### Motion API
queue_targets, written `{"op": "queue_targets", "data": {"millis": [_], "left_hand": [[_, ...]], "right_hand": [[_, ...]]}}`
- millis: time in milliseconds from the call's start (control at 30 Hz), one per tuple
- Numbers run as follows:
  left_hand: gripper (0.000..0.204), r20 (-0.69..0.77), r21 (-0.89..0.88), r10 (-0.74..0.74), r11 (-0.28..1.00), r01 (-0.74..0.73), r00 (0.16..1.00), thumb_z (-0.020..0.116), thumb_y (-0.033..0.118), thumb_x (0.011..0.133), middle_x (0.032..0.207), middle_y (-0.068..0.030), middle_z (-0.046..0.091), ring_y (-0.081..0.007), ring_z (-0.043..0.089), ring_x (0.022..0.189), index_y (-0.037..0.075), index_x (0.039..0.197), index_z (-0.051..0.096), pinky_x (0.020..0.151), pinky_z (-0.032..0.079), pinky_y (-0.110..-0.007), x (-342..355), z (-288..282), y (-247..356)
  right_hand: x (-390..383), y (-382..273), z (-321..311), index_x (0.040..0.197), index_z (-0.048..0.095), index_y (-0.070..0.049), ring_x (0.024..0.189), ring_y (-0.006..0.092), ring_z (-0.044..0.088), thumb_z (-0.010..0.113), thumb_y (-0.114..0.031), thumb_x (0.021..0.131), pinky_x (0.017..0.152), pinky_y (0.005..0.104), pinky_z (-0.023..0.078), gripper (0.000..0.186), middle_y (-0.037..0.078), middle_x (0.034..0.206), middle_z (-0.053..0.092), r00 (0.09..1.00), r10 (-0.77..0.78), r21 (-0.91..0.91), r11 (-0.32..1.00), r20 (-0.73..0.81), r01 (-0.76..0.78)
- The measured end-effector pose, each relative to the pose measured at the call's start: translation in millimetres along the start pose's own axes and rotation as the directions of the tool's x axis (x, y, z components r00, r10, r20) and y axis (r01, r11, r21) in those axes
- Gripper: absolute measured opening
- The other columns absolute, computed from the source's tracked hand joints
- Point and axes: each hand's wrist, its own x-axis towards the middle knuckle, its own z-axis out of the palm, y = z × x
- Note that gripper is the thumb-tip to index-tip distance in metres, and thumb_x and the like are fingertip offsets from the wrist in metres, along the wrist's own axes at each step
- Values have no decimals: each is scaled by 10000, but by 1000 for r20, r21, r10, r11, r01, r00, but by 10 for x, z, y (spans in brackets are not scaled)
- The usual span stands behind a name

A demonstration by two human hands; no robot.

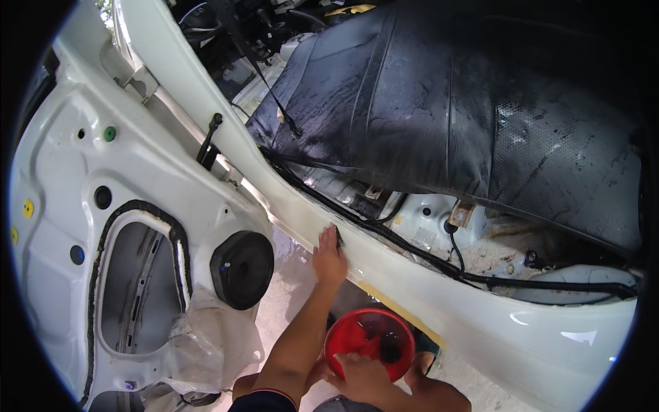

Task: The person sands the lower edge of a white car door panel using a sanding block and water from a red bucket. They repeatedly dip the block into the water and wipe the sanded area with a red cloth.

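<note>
My left hand (331,255) presses flat on the pale door sill (312,223) of a car body, fingers together over a small dark pad (338,235), of which only an edge shows. Below it, a round red bucket (331,334) holds water and a dark object (390,347) whose kind I cannot make out. At the near rim of the bucket, my right hand (362,376) is bent over the edge with its fingers closed on it. My legs flank the bucket.
An open white car door (62,165) with a black round speaker (241,270) stands at left. Beyond the sill are a tilted black seat (419,103) and a black cable run (412,254). Yellowish strip (405,314) lines the sill's lower edge. A strap (257,69) hangs inside.
</note>
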Motion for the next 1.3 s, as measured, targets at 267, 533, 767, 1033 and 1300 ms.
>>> {"op": "queue_targets", "data": {"millis": [267, 533, 767, 1033, 1300], "left_hand": [[773, 105, 47, -227, 974, 223, 968, 361, 537, 1020, 1662, -202, 113, -368, 70, 1546, 43, 1588, 189, 1169, 49, -686, -241, 188, 352], [682, -179, 6, -337, 939, 343, 924, 205, 472, 1067, 1691, -117, 35, -324, -21, 1557, 64, 1607, 116, 1117, -30, -757, 832, -97, -46], [667, -247, 74, -163, 980, 186, 955, 237, 425, 1069, 1691, -108, 4, -338, -27, 1553, 58, 1606, 91, 1094, -25, -786, 774, -78, -170], [697, -345, -12, -227, 971, 237, 911, 232, 425, 1063, 1689, -129, -32, -369, -56, 1548, 25, 1600, 38, 1057, -46, -816, 1085, -147, -282], [752, -329, 0, -283, 954, 300, 901, 253, 523, 1051, 1694, -101, -46, -374, -77, 1546, 67, 1612, 46, 1081, -82, -781, 1371, -107, -548]], "right_hand": [[-155, 93, -237, 1431, 472, -58, 1227, 368, 567, 461, -575, 977, 979, 502, 470, 688, 214, 1377, 551, 988, 25, 61, 998, 154, -35], [-317, 286, -408, 1361, 524, -11, 1145, 396, 602, 484, -468, 997, 956, 500, 486, 585, 239, 1290, 603, 998, -22, 200, 979, -53, 32], [-352, 303, -374, 1362, 525, 9, 1156, 415, 593, 491, -413, 996, 987, 506, 469, 559, 273, 1318, 581, 991, -65, 194, 977, -116, 87], [-316, 402, -257, 1399, 507, -6, 1198, 422, 576, 497, -433, 990, 1017, 501, 458, 592, 282, 1357, 558, 994, -31, 185, 982, -105, 50], [-294, 372, -397, 1431, 492, -38, 1278, 409, 530, 400, -508, 1020, 1057, 493, 429, 632, 259, 1421, 519, 997, 75, 178, 981, 14, -77]]}}
